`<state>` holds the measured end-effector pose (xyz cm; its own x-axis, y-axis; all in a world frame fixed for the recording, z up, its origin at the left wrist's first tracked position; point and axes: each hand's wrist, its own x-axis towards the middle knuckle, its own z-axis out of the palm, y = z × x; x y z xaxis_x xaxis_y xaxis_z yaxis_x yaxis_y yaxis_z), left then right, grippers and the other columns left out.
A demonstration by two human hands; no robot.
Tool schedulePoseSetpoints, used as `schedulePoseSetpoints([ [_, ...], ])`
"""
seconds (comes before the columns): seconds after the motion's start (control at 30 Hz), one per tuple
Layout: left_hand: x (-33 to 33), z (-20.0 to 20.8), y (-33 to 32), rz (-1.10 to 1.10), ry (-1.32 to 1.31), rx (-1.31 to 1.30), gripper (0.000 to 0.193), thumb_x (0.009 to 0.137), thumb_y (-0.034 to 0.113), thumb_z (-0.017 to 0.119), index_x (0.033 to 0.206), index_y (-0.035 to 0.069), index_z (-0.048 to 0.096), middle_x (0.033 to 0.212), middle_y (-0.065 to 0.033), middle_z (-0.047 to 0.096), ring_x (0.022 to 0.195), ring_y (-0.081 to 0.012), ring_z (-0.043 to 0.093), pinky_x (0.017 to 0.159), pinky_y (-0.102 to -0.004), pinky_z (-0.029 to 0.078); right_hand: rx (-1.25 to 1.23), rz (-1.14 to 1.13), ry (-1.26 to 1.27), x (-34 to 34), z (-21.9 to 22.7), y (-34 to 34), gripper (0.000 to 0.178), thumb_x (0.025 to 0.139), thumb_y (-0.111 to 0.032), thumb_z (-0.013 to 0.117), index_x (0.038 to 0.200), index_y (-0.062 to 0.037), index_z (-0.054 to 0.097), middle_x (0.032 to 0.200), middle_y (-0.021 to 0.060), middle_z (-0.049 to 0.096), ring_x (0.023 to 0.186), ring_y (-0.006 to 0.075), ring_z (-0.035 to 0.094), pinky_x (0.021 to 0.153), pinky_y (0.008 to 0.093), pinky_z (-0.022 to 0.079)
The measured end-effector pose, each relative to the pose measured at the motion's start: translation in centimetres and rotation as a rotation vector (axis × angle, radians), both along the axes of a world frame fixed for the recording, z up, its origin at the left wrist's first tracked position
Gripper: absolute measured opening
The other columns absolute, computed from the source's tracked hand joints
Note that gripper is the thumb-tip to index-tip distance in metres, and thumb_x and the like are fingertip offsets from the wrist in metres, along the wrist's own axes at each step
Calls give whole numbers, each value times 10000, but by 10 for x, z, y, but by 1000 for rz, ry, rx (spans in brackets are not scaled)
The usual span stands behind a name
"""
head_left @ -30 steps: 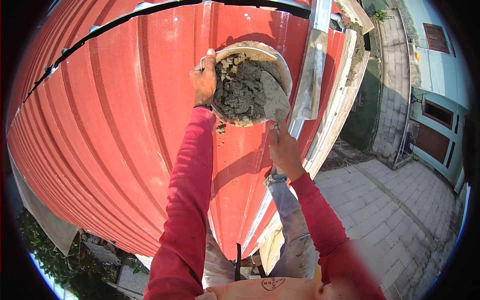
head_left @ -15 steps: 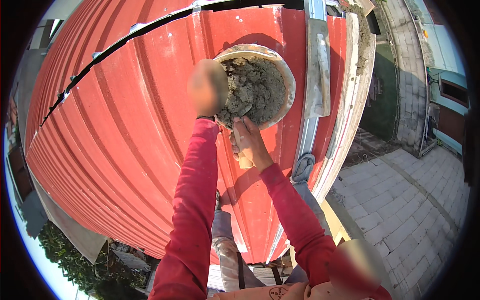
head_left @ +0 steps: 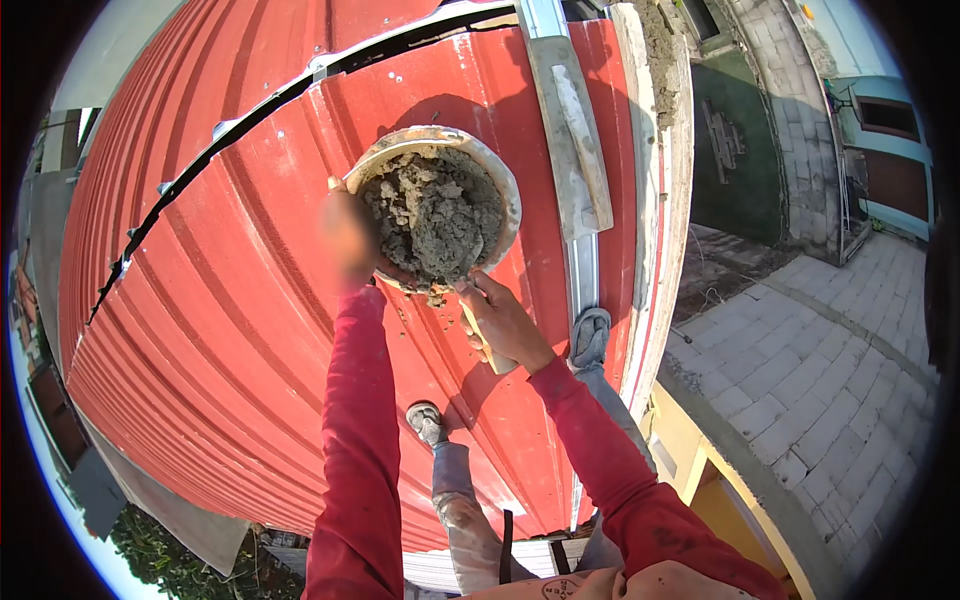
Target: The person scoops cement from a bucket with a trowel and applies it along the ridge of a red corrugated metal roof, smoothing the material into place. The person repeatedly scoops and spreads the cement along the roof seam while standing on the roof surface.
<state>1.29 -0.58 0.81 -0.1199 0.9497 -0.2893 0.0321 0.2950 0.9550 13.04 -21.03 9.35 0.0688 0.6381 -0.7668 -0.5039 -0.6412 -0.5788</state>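
A round bucket (head_left: 508, 180) with a pale, smeared rim holds lumpy grey mortar (head_left: 435, 212) and rests on red ribbed roofing. My left hand (head_left: 347, 238) is at the bucket's left rim and appears to grip it, though blurring covers most of its fingers. Closed around the pale wooden handle of a trowel (head_left: 488, 345) is my right hand (head_left: 508, 322), just below the bucket's near rim. The trowel's blade reaches into the mortar at the near right side and is mostly buried. A few mortar crumbs lie on the roofing under the near rim.
Right of the bucket, a long mortar-stained float (head_left: 570, 135) lies along a metal strip (head_left: 583, 275). My shoes (head_left: 428, 422) stand on the red roof sheet (head_left: 240, 300). A whitish wall edge (head_left: 655, 220) borders it; block paving (head_left: 800, 370) lies lower beyond.
The bucket and both hands appear lower and further left in the view, which has itself shifted. My left hand sits lower along the left rim. More mortar crumbs show below the near rim.
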Motion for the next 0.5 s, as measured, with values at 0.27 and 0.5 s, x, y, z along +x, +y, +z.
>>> schedulePoseSetpoints([
  [0.27, -13, -8, 2, -77, 16, -59, 616, 986, 541, 518, 1104, -43, 674, 1003, -86, 660, 918, -167, 582, 837, -317, 469, 123, -21, 263, 66, 48, -37, 286, 1022, -370, 489, 979, -88, 498, 657, 18, 485, 433, 86, 462, 349, 271, 384],
  [0.5, -15, 12, -1, -93, -58, -103, 665, 993, 553, 484, 1208, -62, 615, 1109, -118, 651, 982, -202, 611, 882, -337, 492, 152, -356, -254, 189, 75, -53, 186, 977, -236, 511, 1020, -54, 512, 651, 32, 511, 436, 102, 469, 379, 256, 380],
])
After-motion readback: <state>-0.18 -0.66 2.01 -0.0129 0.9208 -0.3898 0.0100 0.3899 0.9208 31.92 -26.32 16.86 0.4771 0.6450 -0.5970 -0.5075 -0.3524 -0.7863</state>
